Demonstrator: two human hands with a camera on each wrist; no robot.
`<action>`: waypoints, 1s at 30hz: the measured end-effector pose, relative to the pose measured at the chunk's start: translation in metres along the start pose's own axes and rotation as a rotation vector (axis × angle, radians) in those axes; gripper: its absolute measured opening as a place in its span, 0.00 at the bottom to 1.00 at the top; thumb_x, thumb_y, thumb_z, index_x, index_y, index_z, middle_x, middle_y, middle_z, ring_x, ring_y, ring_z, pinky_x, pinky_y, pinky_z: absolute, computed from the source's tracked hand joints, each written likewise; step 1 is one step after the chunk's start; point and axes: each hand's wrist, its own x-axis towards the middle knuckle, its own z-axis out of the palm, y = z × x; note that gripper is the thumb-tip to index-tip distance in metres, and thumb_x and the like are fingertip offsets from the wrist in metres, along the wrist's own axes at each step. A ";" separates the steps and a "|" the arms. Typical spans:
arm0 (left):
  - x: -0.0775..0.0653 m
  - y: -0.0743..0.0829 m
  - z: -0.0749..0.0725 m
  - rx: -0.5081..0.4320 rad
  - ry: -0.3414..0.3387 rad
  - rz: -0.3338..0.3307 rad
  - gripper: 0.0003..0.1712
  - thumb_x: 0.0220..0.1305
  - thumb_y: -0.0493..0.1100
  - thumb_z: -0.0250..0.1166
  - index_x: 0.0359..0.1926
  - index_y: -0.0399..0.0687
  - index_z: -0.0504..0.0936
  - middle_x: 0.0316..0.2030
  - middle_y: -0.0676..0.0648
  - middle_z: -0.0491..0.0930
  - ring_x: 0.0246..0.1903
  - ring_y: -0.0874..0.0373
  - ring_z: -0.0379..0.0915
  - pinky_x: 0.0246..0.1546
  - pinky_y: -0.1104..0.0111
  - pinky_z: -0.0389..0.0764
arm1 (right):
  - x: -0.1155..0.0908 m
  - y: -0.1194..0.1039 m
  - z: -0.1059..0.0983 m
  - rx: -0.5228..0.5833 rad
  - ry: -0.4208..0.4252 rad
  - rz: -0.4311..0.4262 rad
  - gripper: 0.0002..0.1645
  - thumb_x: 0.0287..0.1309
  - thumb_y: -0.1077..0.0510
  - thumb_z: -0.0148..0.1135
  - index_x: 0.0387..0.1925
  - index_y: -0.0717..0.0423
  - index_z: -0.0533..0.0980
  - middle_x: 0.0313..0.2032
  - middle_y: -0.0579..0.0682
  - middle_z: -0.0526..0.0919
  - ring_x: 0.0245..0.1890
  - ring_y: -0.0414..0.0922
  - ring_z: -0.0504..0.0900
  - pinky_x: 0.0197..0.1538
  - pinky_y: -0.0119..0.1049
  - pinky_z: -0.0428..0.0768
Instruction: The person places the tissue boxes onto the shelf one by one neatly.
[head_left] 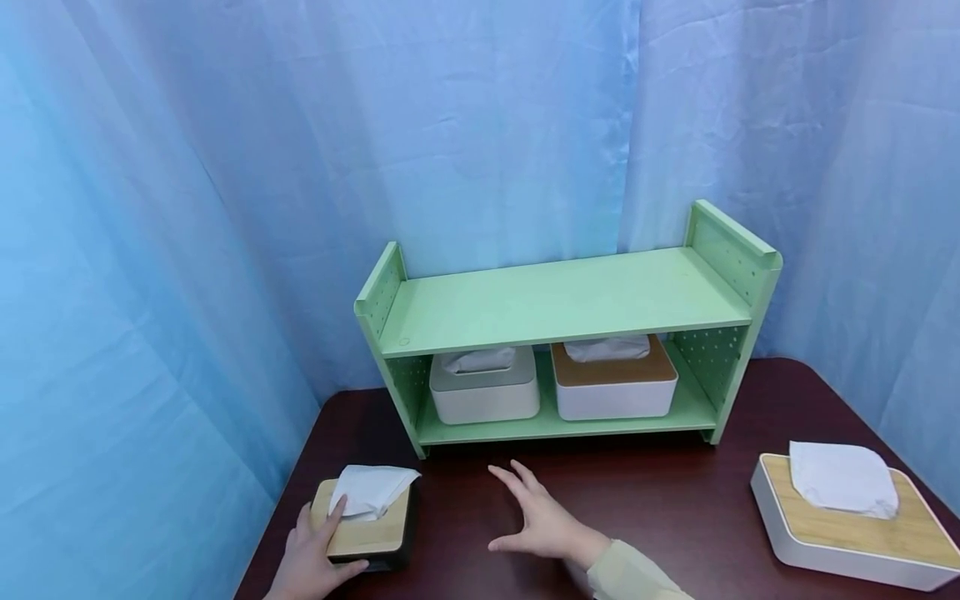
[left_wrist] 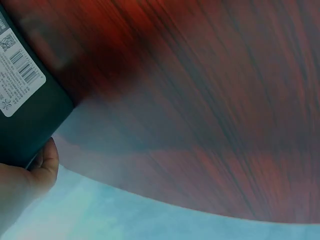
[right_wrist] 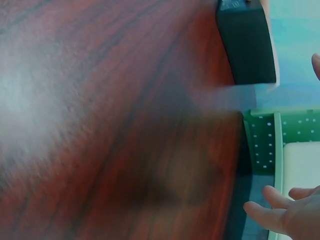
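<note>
Black tissue box, wood-look lid up, white tissue poking out, barcode label; left, in front of green shelf.

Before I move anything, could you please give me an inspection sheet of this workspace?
Surface: table, dark reddish with wood grain; no spills seen.
Job's things: black box at the table's left, wooden top, tissue sticking out.
Clutter: white box at the table's right, apart from both hands; otherwise nothing seen.
Hands: left hand grips the black box; right hand has fingers spread, holding nothing, in front of the shelf.
Cables: nothing seen.
Surroundings: green shelf, its lower level bearing the grey-topped box and brown-topped box; blue curtains behind.
</note>
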 end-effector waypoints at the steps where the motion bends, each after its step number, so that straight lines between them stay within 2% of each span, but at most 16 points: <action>1: 0.000 0.002 0.001 -0.004 0.008 0.007 0.62 0.38 0.71 0.71 0.69 0.44 0.62 0.61 0.18 0.48 0.50 0.25 0.60 0.46 0.38 0.68 | 0.000 0.000 0.002 -0.003 -0.003 -0.005 0.58 0.41 0.44 0.76 0.71 0.45 0.55 0.68 0.73 0.49 0.63 0.73 0.58 0.53 0.64 0.69; 13: 0.000 0.042 0.023 -0.012 0.054 -0.015 0.63 0.34 0.74 0.70 0.69 0.50 0.63 0.62 0.21 0.50 0.47 0.31 0.64 0.40 0.43 0.73 | -0.002 0.001 0.016 0.024 -0.067 0.015 0.61 0.38 0.46 0.78 0.71 0.40 0.52 0.69 0.74 0.45 0.63 0.76 0.55 0.52 0.71 0.66; 18: -0.001 0.062 0.029 -0.020 0.082 0.004 0.61 0.33 0.74 0.71 0.68 0.52 0.65 0.63 0.22 0.51 0.48 0.31 0.64 0.37 0.44 0.74 | -0.003 0.003 0.021 0.027 -0.069 0.019 0.62 0.37 0.46 0.78 0.71 0.39 0.52 0.69 0.74 0.44 0.62 0.78 0.55 0.51 0.71 0.66; 25: -0.002 0.089 0.038 -0.025 0.119 0.032 0.61 0.31 0.73 0.73 0.68 0.55 0.66 0.63 0.22 0.52 0.51 0.29 0.64 0.39 0.44 0.76 | -0.005 0.006 0.028 -0.003 -0.064 0.009 0.63 0.35 0.46 0.79 0.71 0.45 0.52 0.68 0.77 0.43 0.60 0.79 0.56 0.48 0.69 0.70; 30: -0.003 0.105 0.044 -0.042 0.125 0.058 0.61 0.31 0.72 0.74 0.68 0.54 0.66 0.63 0.23 0.53 0.53 0.27 0.64 0.40 0.45 0.76 | -0.007 0.006 0.032 -0.015 -0.073 0.008 0.65 0.34 0.46 0.80 0.72 0.43 0.51 0.68 0.78 0.40 0.59 0.80 0.57 0.49 0.69 0.70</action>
